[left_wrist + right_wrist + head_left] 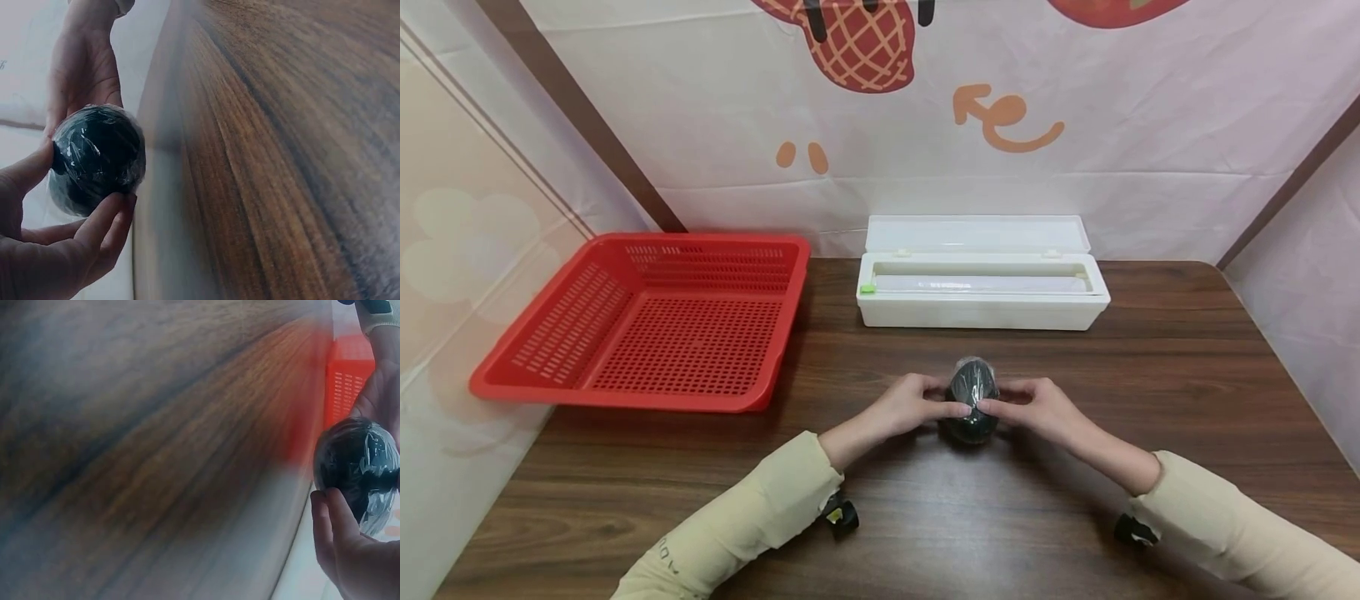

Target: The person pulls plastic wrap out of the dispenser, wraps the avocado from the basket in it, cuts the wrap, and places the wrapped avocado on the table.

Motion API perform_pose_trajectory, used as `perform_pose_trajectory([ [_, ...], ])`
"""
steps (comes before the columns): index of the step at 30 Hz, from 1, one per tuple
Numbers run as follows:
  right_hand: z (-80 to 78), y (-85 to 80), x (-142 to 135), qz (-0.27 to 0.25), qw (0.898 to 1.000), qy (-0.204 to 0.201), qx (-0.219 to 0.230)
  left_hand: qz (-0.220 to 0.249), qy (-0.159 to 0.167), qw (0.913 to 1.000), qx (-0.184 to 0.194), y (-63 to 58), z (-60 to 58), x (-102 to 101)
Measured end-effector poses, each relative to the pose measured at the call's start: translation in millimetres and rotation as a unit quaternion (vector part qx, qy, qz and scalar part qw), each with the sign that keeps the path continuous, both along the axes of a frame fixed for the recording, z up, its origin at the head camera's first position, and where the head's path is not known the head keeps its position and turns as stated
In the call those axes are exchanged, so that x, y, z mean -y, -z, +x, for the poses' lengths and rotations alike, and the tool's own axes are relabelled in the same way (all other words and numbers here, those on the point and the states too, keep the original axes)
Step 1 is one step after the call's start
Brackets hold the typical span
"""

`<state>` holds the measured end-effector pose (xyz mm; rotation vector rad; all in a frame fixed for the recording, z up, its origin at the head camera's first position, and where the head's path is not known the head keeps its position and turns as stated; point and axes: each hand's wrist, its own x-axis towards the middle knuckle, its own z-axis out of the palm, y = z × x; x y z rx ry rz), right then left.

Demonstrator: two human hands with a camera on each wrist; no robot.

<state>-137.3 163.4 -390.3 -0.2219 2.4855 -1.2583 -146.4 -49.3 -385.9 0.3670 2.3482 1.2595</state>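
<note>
A dark, egg-shaped thing wrapped in clear cling film (973, 390) is held between both hands over the middle of the table. My left hand (910, 406) grips it from the left, thumb on the near face. From the opposite side my right hand (1043, 408) holds it, with its thumb tip close to the left one. In the left wrist view the film on the dark thing (97, 159) looks shiny and creased. Fingers of the right hand (356, 553) support its side in the right wrist view. Which fruit or object is inside, I cannot tell.
Behind the hands stands a white cling film dispenser (985, 312), its lid raised, a roll inside and a green slider at its left end. A red plastic basket (700, 404) sits at the left on the brown wooden table (1195, 350). A printed cloth hangs behind.
</note>
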Motion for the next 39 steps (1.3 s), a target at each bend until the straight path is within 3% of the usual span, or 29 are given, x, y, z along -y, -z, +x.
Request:
perform_pose_trajectory([
  [8,-0.2,5.1,1.0,0.000,0.999,0.008,0.049,-0.006,0.000,0.9998,0.021,8.3,1.5,-0.2],
  [15,-3.0,5.9,2.0,-0.055,0.995,0.010,0.083,0.011,-0.017,0.9981,0.057,11.3,0.2,-0.5],
  [26,-4.4,6.2,1.9,-0.079,0.990,0.011,0.113,0.020,-0.034,0.9941,0.101,12.1,-0.1,-2.7],
  [31,-5.2,6.4,1.0,-0.074,0.988,0.016,0.133,0.026,-0.024,0.9922,0.120,10.7,-2.5,-4.1],
  [39,-10.4,6.7,-1.5,-0.090,0.988,0.019,0.126,0.055,-0.007,0.9894,0.135,7.2,-7.0,-0.3],
])
